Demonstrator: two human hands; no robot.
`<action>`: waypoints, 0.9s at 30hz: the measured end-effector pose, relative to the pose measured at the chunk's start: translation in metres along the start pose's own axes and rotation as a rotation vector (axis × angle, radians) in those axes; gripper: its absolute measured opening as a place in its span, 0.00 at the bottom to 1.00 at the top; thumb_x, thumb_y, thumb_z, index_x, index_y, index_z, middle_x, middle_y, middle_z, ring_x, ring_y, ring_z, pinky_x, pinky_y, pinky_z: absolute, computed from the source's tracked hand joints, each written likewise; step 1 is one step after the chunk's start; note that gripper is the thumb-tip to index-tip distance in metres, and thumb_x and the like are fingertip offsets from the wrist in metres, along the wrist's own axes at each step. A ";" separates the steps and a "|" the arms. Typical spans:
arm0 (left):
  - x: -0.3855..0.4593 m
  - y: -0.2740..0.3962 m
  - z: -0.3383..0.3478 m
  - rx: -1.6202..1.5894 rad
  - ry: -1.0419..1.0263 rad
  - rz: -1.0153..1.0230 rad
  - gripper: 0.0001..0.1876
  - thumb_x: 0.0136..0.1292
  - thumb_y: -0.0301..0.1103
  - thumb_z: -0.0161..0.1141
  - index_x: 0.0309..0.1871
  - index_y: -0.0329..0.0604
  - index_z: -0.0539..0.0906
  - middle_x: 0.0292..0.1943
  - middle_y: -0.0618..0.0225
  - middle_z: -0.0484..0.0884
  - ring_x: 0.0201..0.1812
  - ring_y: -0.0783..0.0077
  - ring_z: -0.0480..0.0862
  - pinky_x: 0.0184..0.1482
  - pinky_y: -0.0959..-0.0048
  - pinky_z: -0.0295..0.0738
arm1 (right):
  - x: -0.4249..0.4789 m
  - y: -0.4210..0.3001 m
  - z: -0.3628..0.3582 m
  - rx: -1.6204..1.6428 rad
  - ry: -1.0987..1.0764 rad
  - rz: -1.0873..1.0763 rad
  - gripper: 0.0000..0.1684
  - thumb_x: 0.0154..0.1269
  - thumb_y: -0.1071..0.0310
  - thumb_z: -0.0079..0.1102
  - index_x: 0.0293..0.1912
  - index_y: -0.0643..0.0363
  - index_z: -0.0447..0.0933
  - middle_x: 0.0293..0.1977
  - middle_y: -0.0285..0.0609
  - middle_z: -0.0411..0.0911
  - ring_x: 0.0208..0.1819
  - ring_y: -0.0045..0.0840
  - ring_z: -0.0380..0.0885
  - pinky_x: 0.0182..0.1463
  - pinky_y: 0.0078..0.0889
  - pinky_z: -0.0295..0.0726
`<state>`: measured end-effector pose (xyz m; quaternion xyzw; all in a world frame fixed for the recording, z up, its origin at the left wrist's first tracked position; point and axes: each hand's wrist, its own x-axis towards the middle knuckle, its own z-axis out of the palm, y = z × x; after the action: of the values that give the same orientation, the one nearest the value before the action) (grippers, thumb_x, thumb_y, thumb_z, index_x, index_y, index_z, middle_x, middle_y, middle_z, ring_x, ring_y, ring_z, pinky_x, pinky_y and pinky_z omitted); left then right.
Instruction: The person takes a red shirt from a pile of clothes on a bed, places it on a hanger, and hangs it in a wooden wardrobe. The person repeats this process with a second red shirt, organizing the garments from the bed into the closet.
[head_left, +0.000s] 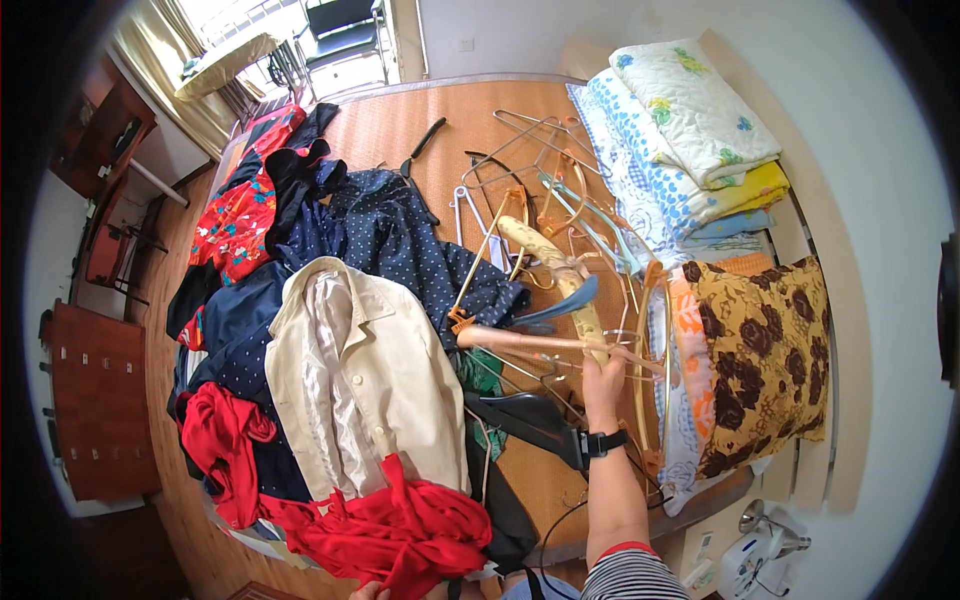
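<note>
My right hand (604, 375) reaches over the pile of clothes hangers and grips a cream padded hanger (559, 270) near its lower end. Other hangers, blue plastic (566, 301), pink (525, 341), gold metal and black (517, 416), lie or hang around it, partly blurred. My left hand (370, 591) shows only in part at the bottom edge, at a red garment (420, 525); its grip is mostly hidden. A cream button-front jacket (367, 375) lies left of the hangers, on navy polka-dot clothes (382, 210).
The clothes and hangers lie on a bed with a woven mat (390, 112). Folded quilts (690, 112) and a brown floral pillow (757, 360) are stacked along the right side. A red floral garment (240, 225) lies at the far left. A small lamp (772, 529) stands at lower right.
</note>
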<state>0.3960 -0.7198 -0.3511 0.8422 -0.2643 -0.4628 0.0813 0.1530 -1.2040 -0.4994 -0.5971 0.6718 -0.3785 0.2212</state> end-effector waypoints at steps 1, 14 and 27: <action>-0.003 0.005 -0.002 0.048 0.006 0.020 0.10 0.63 0.30 0.56 0.44 0.35 0.80 0.37 0.49 0.83 0.39 0.54 0.82 0.43 0.65 0.76 | -0.004 -0.020 -0.012 0.032 0.009 -0.065 0.18 0.58 0.68 0.53 0.47 0.69 0.71 0.40 0.58 0.74 0.45 0.48 0.73 0.50 0.43 0.70; -0.009 -0.007 0.009 0.046 0.068 0.214 0.09 0.61 0.28 0.58 0.43 0.35 0.80 0.35 0.49 0.82 0.38 0.52 0.82 0.41 0.65 0.77 | -0.032 0.030 -0.047 0.724 -0.284 0.374 0.20 0.61 0.75 0.54 0.54 0.59 0.66 0.41 0.37 0.70 0.38 0.22 0.71 0.39 0.22 0.73; -0.017 -0.002 0.005 0.133 0.032 0.146 0.10 0.61 0.30 0.59 0.45 0.38 0.81 0.37 0.50 0.83 0.40 0.53 0.83 0.43 0.65 0.76 | -0.214 0.076 -0.082 -0.174 -1.095 0.149 0.14 0.64 0.68 0.54 0.47 0.63 0.74 0.43 0.50 0.77 0.43 0.27 0.78 0.42 0.24 0.77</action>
<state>0.3852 -0.7088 -0.3418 0.8315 -0.3539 -0.4234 0.0631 0.0835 -0.9765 -0.5408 -0.6734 0.5279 0.0603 0.5139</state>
